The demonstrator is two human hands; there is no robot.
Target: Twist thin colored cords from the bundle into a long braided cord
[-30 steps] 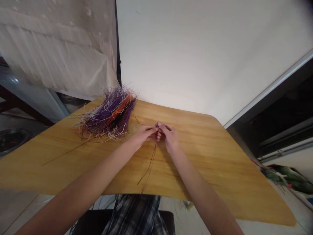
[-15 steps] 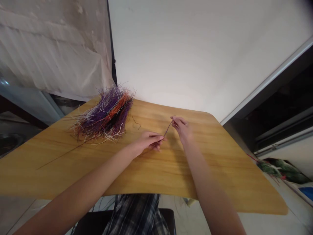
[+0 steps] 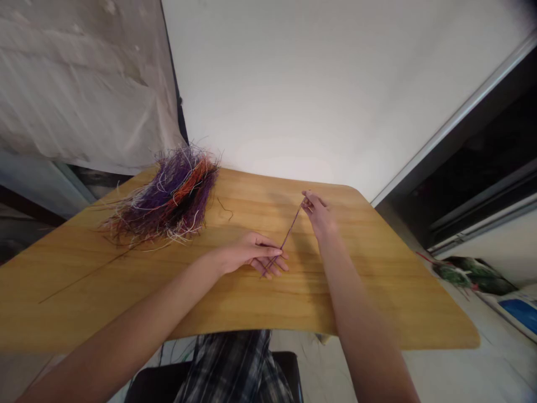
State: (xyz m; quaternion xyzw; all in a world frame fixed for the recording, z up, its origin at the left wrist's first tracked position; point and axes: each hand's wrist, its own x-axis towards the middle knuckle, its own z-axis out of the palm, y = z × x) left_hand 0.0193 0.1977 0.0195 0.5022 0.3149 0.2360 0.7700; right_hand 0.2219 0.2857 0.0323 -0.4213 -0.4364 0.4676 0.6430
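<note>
A thin purplish strand [image 3: 292, 224] runs taut and slanting between my two hands above the wooden table [image 3: 361, 280]. My left hand [image 3: 262, 254] pinches it between thumb and forefinger, the other fingers spread below, and its lower end hangs past them. Farther off and to the right, my right hand [image 3: 316, 210] grips the upper end in its fingertips. To the left lies a big loose bundle of strands [image 3: 168, 198] in purple, orange, black and white. Whether the held strand is single or twisted from two, I cannot tell.
One short dark strand [image 3: 225, 209] lies right of the bundle, and a long thin strand [image 3: 84, 275] stretches toward the table's left side. A white wall [image 3: 272, 84] rises behind the table. Bags and a blue item [image 3: 520, 314] sit on the floor at right.
My hands have moved farther apart, the right one up and away, the left slightly down. More of the strand shows between them, and the left fingers have spread. The view has shifted slightly.
</note>
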